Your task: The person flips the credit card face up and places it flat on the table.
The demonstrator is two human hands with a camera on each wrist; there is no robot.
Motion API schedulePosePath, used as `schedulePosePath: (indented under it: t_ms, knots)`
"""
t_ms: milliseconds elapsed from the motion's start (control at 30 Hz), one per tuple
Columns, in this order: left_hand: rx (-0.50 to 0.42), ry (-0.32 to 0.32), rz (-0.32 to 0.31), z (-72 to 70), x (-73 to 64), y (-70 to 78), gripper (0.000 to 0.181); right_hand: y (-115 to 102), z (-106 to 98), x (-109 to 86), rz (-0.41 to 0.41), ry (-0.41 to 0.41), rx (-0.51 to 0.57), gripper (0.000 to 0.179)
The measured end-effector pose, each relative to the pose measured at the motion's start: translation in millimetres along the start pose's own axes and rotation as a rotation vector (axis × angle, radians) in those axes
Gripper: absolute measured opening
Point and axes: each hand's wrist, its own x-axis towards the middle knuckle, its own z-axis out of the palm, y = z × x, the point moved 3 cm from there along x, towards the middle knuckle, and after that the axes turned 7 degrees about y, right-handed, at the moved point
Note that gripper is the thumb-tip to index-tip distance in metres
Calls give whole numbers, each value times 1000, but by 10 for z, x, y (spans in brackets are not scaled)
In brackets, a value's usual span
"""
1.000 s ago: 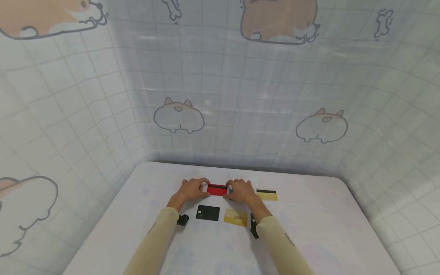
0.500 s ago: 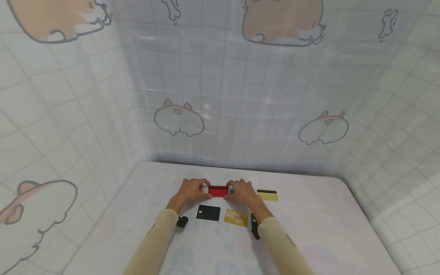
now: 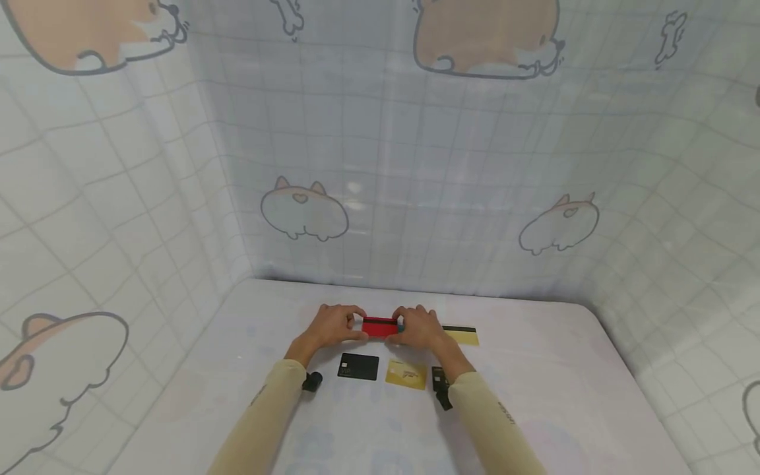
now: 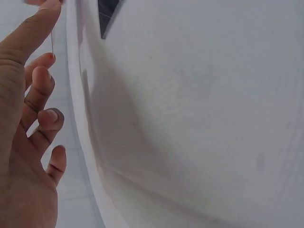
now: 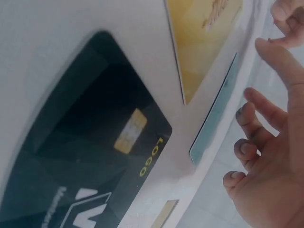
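A red magnetic-stripe card (image 3: 380,327), black stripe along its far edge, is held between my two hands. My left hand (image 3: 334,325) pinches its left end between thumb and index finger. At the opposite end, the thumb and index finger of my right hand (image 3: 420,328) pinch it too. In the left wrist view, a thin edge runs between the fingertips of the left hand (image 4: 23,166). The right wrist view has the right hand (image 5: 273,166) raised over the table, its other fingers loosely bent. A teal card (image 5: 213,111) lies beneath, mostly hidden in the head view.
Nearer me lie a black card (image 3: 358,367), a gold card (image 3: 406,374) and a dark chip card (image 5: 95,128) by my right wrist. A yellow striped card (image 3: 466,336) lies right of my right hand. Wrist cameras (image 3: 311,381) sit under both forearms. Patterned curtains (image 3: 427,165) enclose the white table (image 3: 368,435).
Both hands have shifted slightly to the right with the red card between them, still pinching its ends. The cards on the table lie as before; the head view has swayed a little.
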Motion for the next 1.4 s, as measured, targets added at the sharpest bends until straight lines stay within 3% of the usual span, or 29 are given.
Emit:
schedulePosePath:
  t_ms: [600, 1000, 1400]
  knots:
    - [-58, -54, -36, 50, -45, 79, 54, 56, -129, -33, -81, 111, 265, 53]
    - [-93, -102, 13, 119, -108, 188, 52, -2, -78, -69, -152, 92, 525, 54]
    - [-76, -88, 21, 145, -151, 217, 54, -23, -56, -117, -158, 45, 563, 50]
